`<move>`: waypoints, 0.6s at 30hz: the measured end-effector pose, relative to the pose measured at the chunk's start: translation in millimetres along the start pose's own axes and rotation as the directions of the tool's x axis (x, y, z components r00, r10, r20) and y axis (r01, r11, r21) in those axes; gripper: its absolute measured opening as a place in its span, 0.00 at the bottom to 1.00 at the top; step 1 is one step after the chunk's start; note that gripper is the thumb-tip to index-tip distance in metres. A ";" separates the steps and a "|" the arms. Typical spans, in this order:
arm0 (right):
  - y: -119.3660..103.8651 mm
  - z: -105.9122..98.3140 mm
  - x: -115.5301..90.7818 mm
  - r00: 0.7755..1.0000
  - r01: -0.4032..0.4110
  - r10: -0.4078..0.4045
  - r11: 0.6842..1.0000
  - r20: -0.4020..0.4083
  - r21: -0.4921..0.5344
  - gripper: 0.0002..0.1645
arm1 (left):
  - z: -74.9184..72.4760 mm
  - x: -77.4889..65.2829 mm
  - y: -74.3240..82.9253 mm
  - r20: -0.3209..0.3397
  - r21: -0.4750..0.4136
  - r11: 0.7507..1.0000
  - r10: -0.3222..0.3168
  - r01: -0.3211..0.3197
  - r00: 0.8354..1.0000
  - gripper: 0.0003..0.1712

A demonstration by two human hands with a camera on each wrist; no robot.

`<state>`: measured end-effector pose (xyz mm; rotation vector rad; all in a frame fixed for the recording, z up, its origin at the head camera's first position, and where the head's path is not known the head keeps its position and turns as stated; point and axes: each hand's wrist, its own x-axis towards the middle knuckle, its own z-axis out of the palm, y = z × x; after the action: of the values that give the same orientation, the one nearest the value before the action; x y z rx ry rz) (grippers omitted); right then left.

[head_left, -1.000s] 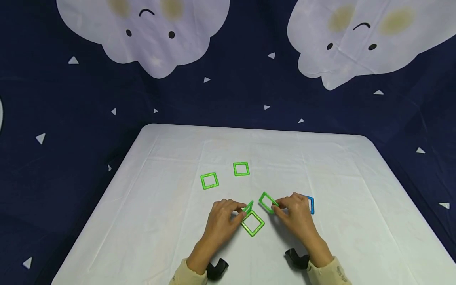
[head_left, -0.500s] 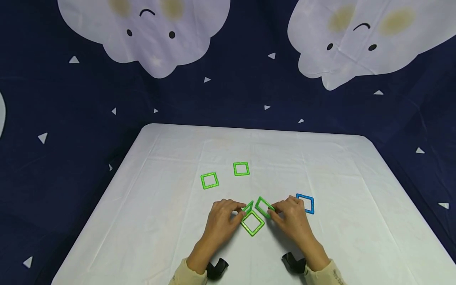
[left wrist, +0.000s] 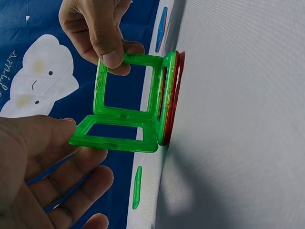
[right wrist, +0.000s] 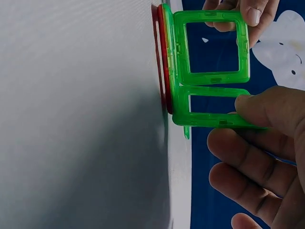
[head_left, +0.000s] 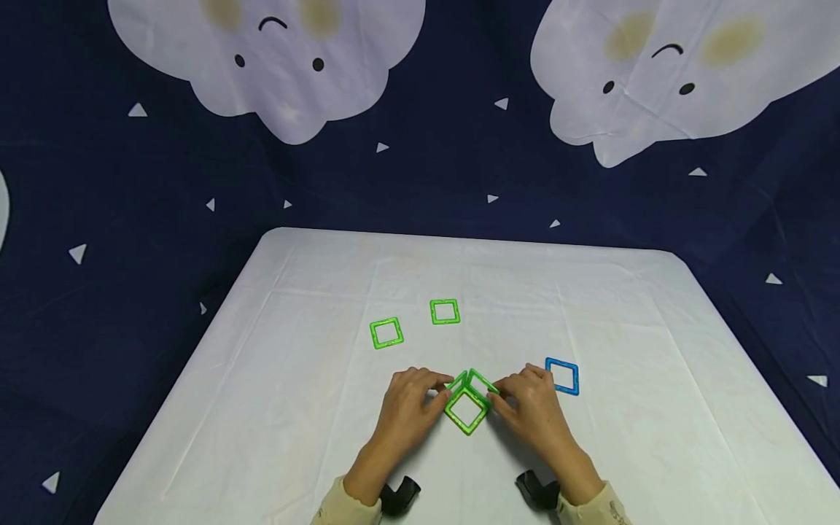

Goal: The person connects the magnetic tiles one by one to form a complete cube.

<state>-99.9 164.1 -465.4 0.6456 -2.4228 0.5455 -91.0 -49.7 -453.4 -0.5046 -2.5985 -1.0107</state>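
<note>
A green square magnetic tile [head_left: 457, 422] lies flat at the front middle of the table. Beneath it, in the left wrist view, is a red tile [left wrist: 177, 95]. Two more green square frames stand on its far edges, their near edges meeting at the back corner. My left hand [head_left: 408, 405] pinches the left standing tile [left wrist: 114, 143] between thumb and fingers. On the other side, my right hand [head_left: 534, 410] pinches the right standing tile [right wrist: 214, 121] by its outer edge. Both wrist views show these two frames side by side, rising from the flat one.
Two loose green square tiles, one at the left [head_left: 375, 336] and one farther back [head_left: 445, 321], lie beyond my hands. A blue square tile [head_left: 575, 379] lies just right of my right hand. The white table [head_left: 315, 292] ends at a dark blue patterned cloth [head_left: 433, 182].
My right hand has moved left and slightly down with its green tile, bringing it against the flat tile and beside the left standing one. The blue tile is now uncovered. My left hand stays put.
</note>
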 end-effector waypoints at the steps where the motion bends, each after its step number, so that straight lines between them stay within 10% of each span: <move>1: -0.1 0.1 0.0 1.000 0.001 -0.001 1.000 0.001 -0.001 0.10 | 0.0 0.1 0.1 0.000 0.000 1.000 0.001 -0.001 1.000 0.08; 18: -2.2 -1.5 -0.3 1.000 0.007 -0.007 1.000 0.022 0.013 0.11 | -1.3 1.6 1.4 -0.006 0.002 1.000 0.022 -0.022 1.000 0.08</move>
<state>-97.9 163.1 -463.9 0.6684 -2.4384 0.5545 -91.7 -49.3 -451.0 -0.5284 -2.5825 -1.0012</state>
